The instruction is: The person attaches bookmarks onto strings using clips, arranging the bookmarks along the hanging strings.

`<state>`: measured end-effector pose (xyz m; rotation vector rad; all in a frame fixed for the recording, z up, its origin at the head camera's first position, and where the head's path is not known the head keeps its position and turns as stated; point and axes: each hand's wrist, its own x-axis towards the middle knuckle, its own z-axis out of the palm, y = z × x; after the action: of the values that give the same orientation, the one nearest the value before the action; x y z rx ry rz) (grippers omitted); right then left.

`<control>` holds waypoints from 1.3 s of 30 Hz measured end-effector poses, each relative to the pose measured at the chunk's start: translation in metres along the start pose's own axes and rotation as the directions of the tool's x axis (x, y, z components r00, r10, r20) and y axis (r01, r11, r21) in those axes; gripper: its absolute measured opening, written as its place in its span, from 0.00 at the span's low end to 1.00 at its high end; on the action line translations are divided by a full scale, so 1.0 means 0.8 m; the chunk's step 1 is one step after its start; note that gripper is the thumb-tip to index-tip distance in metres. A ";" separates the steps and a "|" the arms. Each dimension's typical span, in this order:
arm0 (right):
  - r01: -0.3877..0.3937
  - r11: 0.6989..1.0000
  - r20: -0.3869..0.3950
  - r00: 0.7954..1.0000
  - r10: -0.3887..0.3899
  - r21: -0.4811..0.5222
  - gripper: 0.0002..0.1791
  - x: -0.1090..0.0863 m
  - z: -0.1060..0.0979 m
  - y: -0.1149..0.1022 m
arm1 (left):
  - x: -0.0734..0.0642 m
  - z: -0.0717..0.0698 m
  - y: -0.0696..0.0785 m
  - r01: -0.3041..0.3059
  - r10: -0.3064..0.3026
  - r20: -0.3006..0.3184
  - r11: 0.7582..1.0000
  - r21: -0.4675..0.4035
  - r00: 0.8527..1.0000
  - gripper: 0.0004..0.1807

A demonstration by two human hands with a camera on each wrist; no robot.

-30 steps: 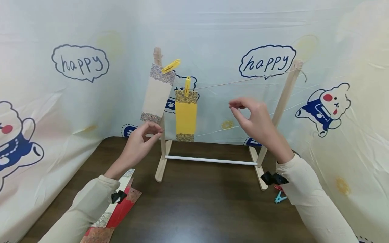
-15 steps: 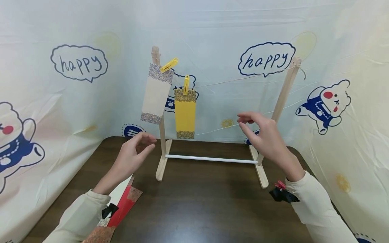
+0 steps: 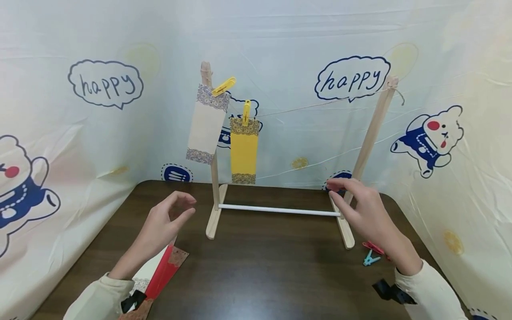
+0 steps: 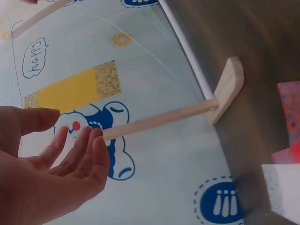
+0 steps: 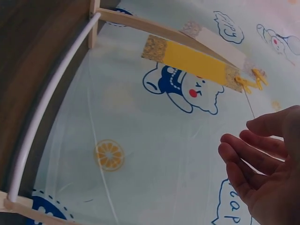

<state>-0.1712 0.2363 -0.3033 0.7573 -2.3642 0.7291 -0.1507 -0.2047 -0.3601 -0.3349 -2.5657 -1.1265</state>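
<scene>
My left hand (image 3: 162,224) hovers above the table's left side with relaxed fingers and holds nothing. Beneath it lie a red cloth strip (image 3: 160,275) and a white one (image 3: 150,266), partly hidden by the forearm. On the other side my right hand (image 3: 368,206) is in the air before the rack's right post (image 3: 374,124), its fingers loosely bent around nothing. A yellow strip with patterned ends (image 3: 244,151) hangs from the string by a yellow clothespin (image 3: 246,111). Left of it, a white strip (image 3: 207,124) hangs tilted from another yellow clothespin (image 3: 224,86).
A blue clothespin (image 3: 370,258) and a red clothespin (image 3: 374,247) lie on the dark table (image 3: 256,275) near my right wrist. A white rod (image 3: 280,209) joins the two wooden feet of the rack. Printed sheeting surrounds the table.
Both hands have drawn down and back from the rack, the left leftward and the right rightward. The hanging strips stay in place. The blue and red clothespins show more fully now.
</scene>
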 end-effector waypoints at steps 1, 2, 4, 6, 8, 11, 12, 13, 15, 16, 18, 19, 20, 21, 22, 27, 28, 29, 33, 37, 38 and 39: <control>-0.001 1.000 0.001 1.000 0.001 -0.006 0.14 -0.005 0.001 0.001 | -0.003 0.001 -0.002 0.013 -0.013 0.002 1.000 0.005 1.000 0.13; -0.006 1.000 0.002 1.000 0.006 -0.009 0.14 -0.011 0.002 0.003 | -0.006 0.001 -0.003 0.025 -0.025 0.005 1.000 0.011 1.000 0.13; -0.021 1.000 0.002 1.000 0.021 -0.018 0.14 -0.022 0.004 0.005 | -0.011 0.003 -0.007 0.045 -0.045 0.008 0.999 0.018 0.999 0.13; -0.039 0.999 0.000 0.999 0.039 -0.018 0.14 -0.033 0.007 0.009 | -0.016 0.005 -0.010 0.061 -0.061 0.010 0.998 0.022 0.998 0.13; -0.063 0.998 -0.005 0.998 0.063 -0.019 0.14 -0.043 0.009 0.012 | -0.021 0.005 -0.014 0.070 -0.070 0.005 0.997 0.025 0.998 0.13; -0.101 0.995 -0.025 0.995 0.101 -0.019 0.14 -0.059 0.012 0.017 | -0.027 0.004 -0.018 0.079 -0.079 -0.003 0.996 0.029 0.997 0.13; -0.115 0.993 -0.030 0.993 0.114 -0.015 0.14 -0.065 0.013 0.019 | -0.030 0.004 -0.020 0.082 -0.082 -0.007 0.996 0.030 0.997 0.13; -0.127 0.992 -0.035 0.991 0.127 -0.012 0.13 -0.071 0.013 0.022 | -0.032 0.003 -0.022 0.085 -0.085 -0.008 0.996 0.035 0.996 0.13; -0.155 0.988 -0.039 0.987 0.155 -0.003 0.13 -0.083 0.015 0.027 | -0.037 0.003 -0.027 0.095 -0.095 -0.007 0.994 0.044 0.995 0.13; -0.173 0.985 -0.035 0.984 0.173 0.002 0.12 -0.089 0.017 0.030 | -0.039 0.003 -0.029 0.102 -0.102 -0.006 0.994 0.045 0.995 0.12; -0.213 0.977 -0.023 0.977 0.213 0.010 0.12 -0.103 0.019 0.036 | -0.045 0.004 -0.034 0.116 -0.116 -0.003 0.992 0.050 0.993 0.12; -0.232 0.973 -0.016 0.973 0.232 0.016 0.11 -0.109 0.020 0.039 | -0.049 0.004 -0.036 0.124 -0.124 0.001 0.991 0.049 0.992 0.13; -0.249 0.968 -0.010 0.968 0.250 0.018 0.11 -0.116 0.022 0.042 | -0.052 0.004 -0.039 0.132 -0.133 0.002 0.990 0.046 0.991 0.13; -0.266 0.964 -0.008 0.964 0.266 0.016 0.11 -0.122 0.023 0.046 | -0.055 0.004 -0.041 0.140 -0.140 0.004 0.989 0.039 0.990 0.13; -0.284 0.959 -0.008 0.959 0.284 0.012 0.11 -0.129 0.024 0.049 | -0.058 0.005 -0.043 0.149 -0.150 0.005 0.988 0.035 0.989 0.13; -0.362 0.932 -0.042 0.931 0.362 0.002 0.11 -0.158 0.026 0.066 | -0.067 0.009 -0.051 0.186 -0.186 0.016 0.982 0.013 0.982 0.13; -0.379 0.925 -0.049 0.924 0.379 0.008 0.10 -0.163 0.027 0.069 | -0.068 0.010 -0.053 0.193 -0.194 0.017 0.981 0.013 0.981 0.13; -0.394 0.919 -0.058 0.917 0.394 0.016 0.10 -0.167 0.028 0.072 | -0.069 0.010 -0.055 0.200 -0.200 0.017 0.980 0.014 0.980 0.13; -0.459 0.886 -0.082 0.883 0.463 0.058 0.08 -0.179 0.031 0.084 | -0.075 0.010 -0.068 0.238 -0.238 0.009 0.971 0.017 0.971 0.13; -0.525 0.850 -0.113 0.843 0.527 0.049 0.08 -0.188 0.027 0.096 | -0.075 0.015 -0.088 0.297 -0.297 0.027 0.955 0.003 0.955 0.17; -0.537 0.842 -0.119 0.834 0.538 0.043 0.09 -0.190 0.026 0.098 | -0.075 0.015 -0.092 0.317 -0.317 0.034 0.948 -0.001 0.948 0.20; -0.547 0.836 -0.122 0.828 0.547 0.036 0.09 -0.192 0.025 0.100 | -0.076 0.015 -0.097 0.339 -0.338 0.042 0.941 -0.002 0.940 0.21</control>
<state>-0.1230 0.3325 -0.4403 0.0012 -2.4724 0.9721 -0.1230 -0.2525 -0.4424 0.0906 -2.7246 -1.2555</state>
